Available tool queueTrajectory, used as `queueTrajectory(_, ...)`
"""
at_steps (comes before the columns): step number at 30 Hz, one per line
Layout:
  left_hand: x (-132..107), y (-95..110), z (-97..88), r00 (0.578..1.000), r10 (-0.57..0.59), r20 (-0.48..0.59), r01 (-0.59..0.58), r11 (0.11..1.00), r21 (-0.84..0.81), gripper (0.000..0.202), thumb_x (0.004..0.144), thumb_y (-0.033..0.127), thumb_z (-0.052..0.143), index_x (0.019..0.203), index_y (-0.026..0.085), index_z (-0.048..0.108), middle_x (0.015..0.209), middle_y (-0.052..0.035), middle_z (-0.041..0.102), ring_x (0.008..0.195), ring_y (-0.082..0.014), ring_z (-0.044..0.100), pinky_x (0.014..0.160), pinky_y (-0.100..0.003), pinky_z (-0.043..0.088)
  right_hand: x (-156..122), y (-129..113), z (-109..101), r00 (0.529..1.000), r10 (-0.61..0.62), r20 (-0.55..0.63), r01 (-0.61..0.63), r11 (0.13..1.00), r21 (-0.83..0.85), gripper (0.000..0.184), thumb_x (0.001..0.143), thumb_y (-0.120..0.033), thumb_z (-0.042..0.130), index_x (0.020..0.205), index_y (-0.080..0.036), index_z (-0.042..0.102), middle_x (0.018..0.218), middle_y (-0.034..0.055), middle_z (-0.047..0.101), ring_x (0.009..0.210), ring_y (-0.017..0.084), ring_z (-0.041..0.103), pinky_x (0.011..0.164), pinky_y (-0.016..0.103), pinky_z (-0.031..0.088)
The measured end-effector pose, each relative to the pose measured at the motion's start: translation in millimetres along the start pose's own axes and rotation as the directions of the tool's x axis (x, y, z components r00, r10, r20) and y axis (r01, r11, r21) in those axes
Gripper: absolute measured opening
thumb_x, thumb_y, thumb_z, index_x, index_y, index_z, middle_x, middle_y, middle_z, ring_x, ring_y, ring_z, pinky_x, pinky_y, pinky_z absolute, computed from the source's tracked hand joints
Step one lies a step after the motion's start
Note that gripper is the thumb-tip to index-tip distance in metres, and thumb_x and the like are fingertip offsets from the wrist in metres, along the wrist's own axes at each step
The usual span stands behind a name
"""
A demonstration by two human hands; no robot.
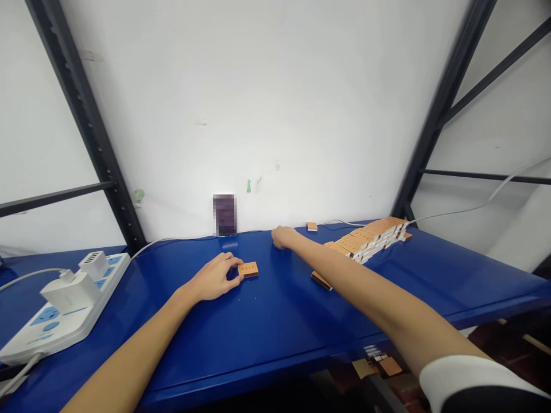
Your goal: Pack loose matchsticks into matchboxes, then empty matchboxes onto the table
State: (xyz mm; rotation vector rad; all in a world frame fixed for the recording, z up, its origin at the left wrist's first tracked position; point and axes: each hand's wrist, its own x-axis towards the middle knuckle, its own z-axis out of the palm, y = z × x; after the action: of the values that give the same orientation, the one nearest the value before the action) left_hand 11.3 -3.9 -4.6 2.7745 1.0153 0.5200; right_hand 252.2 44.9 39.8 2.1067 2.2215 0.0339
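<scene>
My left hand [217, 276] rests on the blue shelf surface [267, 327], its fingertips pinching a small orange box [248, 269] that lies flat. My right hand [282, 236] reaches far towards the wall, fingers curled into a loose fist on the surface; what it holds, if anything, is hidden. A stack of several orange boxes [370, 236] lies to the right of that arm. One loose box [321, 280] sits partly under my right forearm, and another [312, 226] lies near the wall.
A white power strip [64, 312] with plugged-in adapters sits at the left. A small blurred dark card [224, 215] leans on the white wall. Black shelf posts stand left and right. More boxes [390, 365] lie below the front edge.
</scene>
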Motion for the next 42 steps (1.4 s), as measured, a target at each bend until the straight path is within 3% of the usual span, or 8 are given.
queueTrajectory(7, 3, 3, -0.9, 1.000, -0.006, 0.006, 0.006, 1.000, -0.028, 0.042, 0.089, 0.048, 0.046, 0.113, 0.019, 0.063, 0.103, -0.0097, 0.061, 0.097, -0.0241, 0.057, 0.086, -0.035, 0.044, -1, 42, -2, 0.988, 0.152, 0.020, -0.152, 0.988, 0.002, 0.036, 0.090, -0.033, 0.058, 0.120, -0.014, 0.056, 0.120, 0.0108, 0.058, 0.102, 0.022, 0.060, 0.085, 0.042, 0.052)
queueTrajectory(11, 4, 4, -1.1, 0.996, -0.061, -0.062, 0.057, 0.996, -0.064, 0.038, 0.087, 0.045, 0.047, 0.106, 0.017, 0.065, 0.090, -0.0070, 0.064, 0.081, -0.0204, 0.059, 0.074, -0.032, 0.045, -15, 10, -11, 0.996, 0.031, -0.078, -0.025, 0.997, 0.079, 0.032, 0.090, -0.023, 0.055, 0.116, -0.006, 0.059, 0.118, 0.0239, 0.059, 0.107, 0.031, 0.060, 0.085, 0.040, 0.048)
queueTrajectory(16, 4, -5, 0.5, 0.971, -0.170, -0.166, 0.136, 0.970, -0.201, 0.039, 0.084, 0.040, 0.052, 0.114, 0.017, 0.058, 0.079, -0.0022, 0.067, 0.068, -0.0169, 0.061, 0.067, -0.029, 0.048, -45, -40, 9, 0.949, -0.199, -0.243, 0.253, 0.943, 0.216, 0.045, 0.098, -0.043, 0.031, 0.132, -0.019, 0.048, 0.118, 0.0142, 0.063, 0.106, 0.024, 0.061, 0.084, 0.033, 0.046)
queueTrajectory(21, 8, -14, 0.4, 0.929, -0.278, -0.244, 0.203, 0.934, -0.293, 0.039, 0.081, 0.040, 0.056, 0.113, 0.017, 0.057, 0.086, -0.0030, 0.070, 0.078, -0.0188, 0.066, 0.075, -0.030, 0.052, -47, -45, 43, 0.919, -0.132, -0.371, 0.362, 0.656, 0.662, 0.045, 0.091, -0.049, 0.047, 0.122, -0.017, 0.049, 0.081, 0.0048, 0.067, 0.078, 0.020, 0.064, 0.072, 0.032, 0.047)
queueTrajectory(27, 9, -14, 2.2, 0.912, -0.296, -0.285, 0.183, 0.913, -0.364, 0.042, 0.081, 0.041, 0.058, 0.115, 0.017, 0.059, 0.089, -0.0040, 0.071, 0.082, -0.0188, 0.067, 0.079, -0.031, 0.052, -29, -64, 62, 0.951, -0.041, -0.306, 0.303, -0.071, 0.950, 0.028, 0.082, -0.036, 0.064, 0.092, -0.019, 0.045, 0.068, -0.0037, 0.063, 0.059, 0.012, 0.066, 0.057, 0.024, 0.053)
queueTrajectory(29, 9, -16, 3.6, 0.917, -0.285, -0.280, 0.169, 0.912, -0.375, 0.043, 0.081, 0.041, 0.058, 0.116, 0.016, 0.058, 0.090, -0.0046, 0.071, 0.083, -0.0188, 0.067, 0.079, -0.032, 0.052, -25, -70, 63, 0.956, -0.004, -0.295, 0.288, -0.193, 0.938, 0.031, 0.076, -0.032, 0.071, 0.085, -0.019, 0.044, 0.064, -0.0045, 0.064, 0.058, 0.012, 0.067, 0.057, 0.022, 0.054)
queueTrajectory(34, 10, -22, 7.5, 0.918, -0.290, -0.270, 0.167, 0.901, -0.400, 0.046, 0.080, 0.040, 0.061, 0.119, 0.016, 0.057, 0.091, -0.0058, 0.071, 0.084, -0.0196, 0.067, 0.079, -0.032, 0.053, -17, -69, 60, 0.983, 0.006, -0.186, 0.180, -0.293, 0.939, 0.025, 0.070, -0.020, 0.077, 0.073, -0.015, 0.052, 0.062, 0.0002, 0.067, 0.055, 0.010, 0.067, 0.053, 0.017, 0.055)
queueTrajectory(42, 11, -34, 7.2, 0.872, -0.428, -0.238, 0.243, 0.800, -0.548, 0.050, 0.073, 0.042, 0.068, 0.114, 0.013, 0.061, 0.087, -0.0077, 0.071, 0.080, -0.0209, 0.067, 0.081, -0.036, 0.052, -8, -68, 56, 0.987, -0.064, -0.144, 0.124, -0.244, 0.962, 0.014, 0.071, -0.014, 0.074, 0.071, -0.012, 0.060, 0.067, 0.0032, 0.068, 0.063, 0.012, 0.068, 0.061, 0.020, 0.058)
